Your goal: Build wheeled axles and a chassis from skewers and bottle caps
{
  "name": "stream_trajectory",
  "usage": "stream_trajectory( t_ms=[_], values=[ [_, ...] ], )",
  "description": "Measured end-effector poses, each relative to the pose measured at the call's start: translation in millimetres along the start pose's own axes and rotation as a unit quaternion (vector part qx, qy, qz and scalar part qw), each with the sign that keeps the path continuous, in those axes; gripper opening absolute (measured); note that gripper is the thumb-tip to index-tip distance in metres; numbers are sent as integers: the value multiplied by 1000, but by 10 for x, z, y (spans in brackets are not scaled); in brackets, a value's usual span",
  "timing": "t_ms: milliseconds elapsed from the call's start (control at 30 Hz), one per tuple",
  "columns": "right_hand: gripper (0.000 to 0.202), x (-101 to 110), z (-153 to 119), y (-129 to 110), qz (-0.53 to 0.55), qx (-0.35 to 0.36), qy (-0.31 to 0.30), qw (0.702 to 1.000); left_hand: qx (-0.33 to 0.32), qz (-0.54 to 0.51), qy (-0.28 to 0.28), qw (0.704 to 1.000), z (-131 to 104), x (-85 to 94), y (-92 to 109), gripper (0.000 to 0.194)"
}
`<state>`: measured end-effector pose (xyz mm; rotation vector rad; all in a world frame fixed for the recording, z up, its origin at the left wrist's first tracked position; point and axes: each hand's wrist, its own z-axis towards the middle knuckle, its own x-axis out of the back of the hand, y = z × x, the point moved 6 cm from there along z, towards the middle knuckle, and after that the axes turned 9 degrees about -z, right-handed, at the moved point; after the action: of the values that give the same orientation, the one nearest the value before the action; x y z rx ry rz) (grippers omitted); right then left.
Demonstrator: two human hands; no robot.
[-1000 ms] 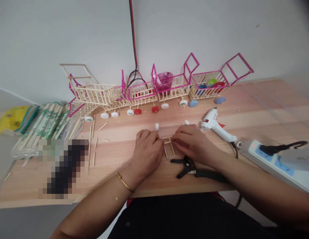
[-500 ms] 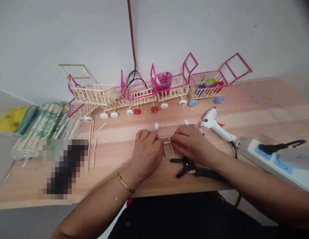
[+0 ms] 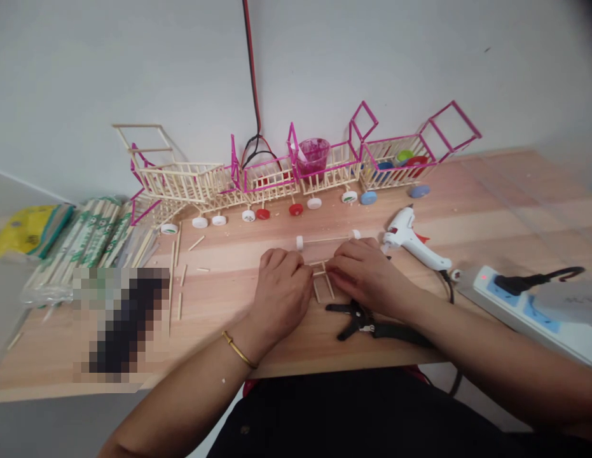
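Between my two hands is a small frame of thin wooden sticks (image 3: 330, 286), low over the table. My left hand (image 3: 282, 289) is closed at its left side, fingers curled and fingertips partly hidden. From the other side my right hand (image 3: 365, 277) pinches the frame with bent fingers. Just beyond them lies a stick axle with white bottle-cap wheels (image 3: 300, 242) at its ends. Black-handled pliers or cutters (image 3: 357, 319) rest below my right hand, partly under the forearm. A white hot glue gun (image 3: 410, 238) lies to the right.
Several small stick carts (image 3: 181, 181) with bottle-cap wheels line the wall, one holding a purple cup (image 3: 315, 158). Bagged sticks (image 3: 86, 238) and loose stick pieces (image 3: 183, 275) lie left. A power strip (image 3: 519, 305) with a plugged cable is at right; a blurred dark object (image 3: 128, 324) lies front left.
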<state>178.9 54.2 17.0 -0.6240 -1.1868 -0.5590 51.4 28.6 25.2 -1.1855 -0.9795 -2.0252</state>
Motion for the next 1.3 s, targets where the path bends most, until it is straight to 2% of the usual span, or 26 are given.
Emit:
stream_trajectory(
  t_ms=[567,767,1067,1200,1300],
  values=[
    [15,14,9,-44,-17,10,-5,1000,-3,-3,-2,1000,-3,0,8,12],
    [12,67,-1,-68,-28,16,10,999,1,-27,6,1000,-2,46,20,14],
    [15,121,-20,-137,-14,57,30,998,-44,-56,18,997,-1,38,71,12],
    [13,135,-19,-94,16,66,42,997,-50,-59,22,997,3,52,76,12],
    [11,227,-21,32,26,47,77,996,-50,-65,36,996,2,78,68,11]
  ],
)
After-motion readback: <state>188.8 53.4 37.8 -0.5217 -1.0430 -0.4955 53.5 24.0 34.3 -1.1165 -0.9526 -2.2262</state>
